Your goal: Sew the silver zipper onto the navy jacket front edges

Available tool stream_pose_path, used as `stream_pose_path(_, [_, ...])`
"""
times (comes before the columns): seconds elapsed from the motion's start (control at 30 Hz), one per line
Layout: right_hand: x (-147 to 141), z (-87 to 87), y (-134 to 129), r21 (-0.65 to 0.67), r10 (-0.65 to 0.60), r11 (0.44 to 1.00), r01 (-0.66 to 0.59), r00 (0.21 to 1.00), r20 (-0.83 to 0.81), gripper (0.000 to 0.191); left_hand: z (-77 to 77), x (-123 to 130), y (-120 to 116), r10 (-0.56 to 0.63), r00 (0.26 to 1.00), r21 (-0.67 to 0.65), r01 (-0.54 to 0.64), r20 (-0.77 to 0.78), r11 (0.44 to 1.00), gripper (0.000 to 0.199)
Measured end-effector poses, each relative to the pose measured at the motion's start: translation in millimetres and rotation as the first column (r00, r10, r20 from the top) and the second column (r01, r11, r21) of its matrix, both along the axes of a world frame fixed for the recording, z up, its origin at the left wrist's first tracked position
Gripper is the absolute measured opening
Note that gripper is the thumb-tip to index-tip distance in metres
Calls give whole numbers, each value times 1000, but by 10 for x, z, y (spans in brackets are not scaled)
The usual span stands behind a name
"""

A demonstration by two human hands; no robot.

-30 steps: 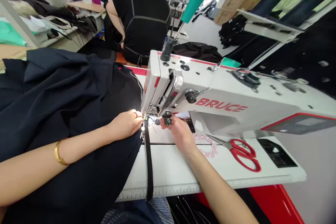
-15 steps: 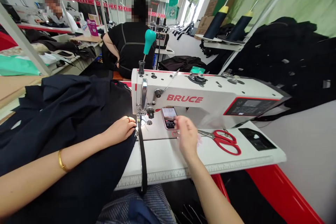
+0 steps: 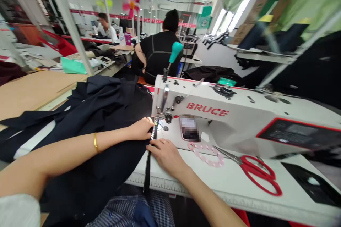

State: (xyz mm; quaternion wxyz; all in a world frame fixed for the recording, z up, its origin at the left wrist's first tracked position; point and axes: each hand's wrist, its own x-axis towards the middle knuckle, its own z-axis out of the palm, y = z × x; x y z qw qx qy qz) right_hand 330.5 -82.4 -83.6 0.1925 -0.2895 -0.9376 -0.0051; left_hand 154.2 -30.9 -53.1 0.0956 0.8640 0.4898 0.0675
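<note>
Beside the needle area of the white sewing machine (image 3: 207, 110), my left hand (image 3: 141, 128) presses dark navy fabric (image 3: 112, 103) with its fingers together at the fabric's edge. A black zipper tape (image 3: 147, 172) runs from the presser foot down over the table's front edge. My right hand (image 3: 166, 154) has its fingers on this tape, just below the foot. A phone (image 3: 189, 128) lies under the machine arm. Right of my right hand are a pink beaded loop (image 3: 209, 155) and red-handled scissors (image 3: 259, 173).
A black tray (image 3: 311, 181) sits at the table's right. Brown board (image 3: 34, 85) covers a surface at the left. A person in black (image 3: 160, 55) sits beyond the machine, near a teal-handled tool (image 3: 176, 51) standing on it. Thread cones (image 3: 252, 35) stand at the upper right.
My right hand has moved left and down from beside the phone onto the zipper tape. My left hand stays by the needle area. The view has swung left.
</note>
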Motion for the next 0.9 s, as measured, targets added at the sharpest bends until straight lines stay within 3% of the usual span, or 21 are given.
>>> stream_pose_path(0.13, [-86, -129, 83, 102, 0, 995, 19, 982, -188, 26, 19, -7, -47, 28, 1000, -39, -28, -11, 999, 36])
stream_pose_path(0.2, [-87, -148, 72, 2, -60, 998, 66, 923, -380, 28, -3, -3, -54, 63, 998, -38, -63, -8, 997, 42])
stream_pose_path(0.23, [-86, -145, 56, -114, -138, 989, 94, 863, -485, 27, -21, 4, -53, 87, 996, -30, -87, -4, 996, 45])
stream_pose_path(0.27, [-89, -136, 34, -261, -242, 959, 106, 784, -571, 26, -42, 13, -48, 115, 993, -16, -115, 2, 993, 46])
stream_pose_path(0.37, [-139, -100, -60, -629, -542, 776, 47, 561, -626, 22, -102, 48, -14, 192, 981, 43, -193, 19, 980, 29])
stream_pose_path(0.4, [-169, -92, -95, -683, -597, 730, 26, 511, -619, 22, -117, 56, -2, 203, 979, 62, -204, 23, 977, 22])
stream_pose_path(0.47, [-232, -85, -157, -718, -636, 695, 17, 480, -604, 22, -131, 58, 14, 194, 981, 88, -195, 28, 977, 17])
stream_pose_path(0.57, [-299, -92, -205, -642, -571, 764, 63, 528, -628, 23, -122, 13, 29, 131, 991, 91, -133, 37, 987, 20])
stream_pose_path(0.67, [-317, -111, -208, -515, -479, 844, 148, 641, -600, 27, -110, -66, 79, 79, 996, 77, -82, 42, 994, 25])
stream_pose_path(0.8, [-318, -130, -216, -447, -454, 856, 259, 789, -414, 26, -113, -90, 208, 95, 995, 98, -93, -9, 991, 28])
stream_pose_path(0.9, [-320, -144, -229, -422, -435, 862, 280, 836, -335, 25, -128, -33, 275, 171, 982, 142, -158, -81, 977, 31])
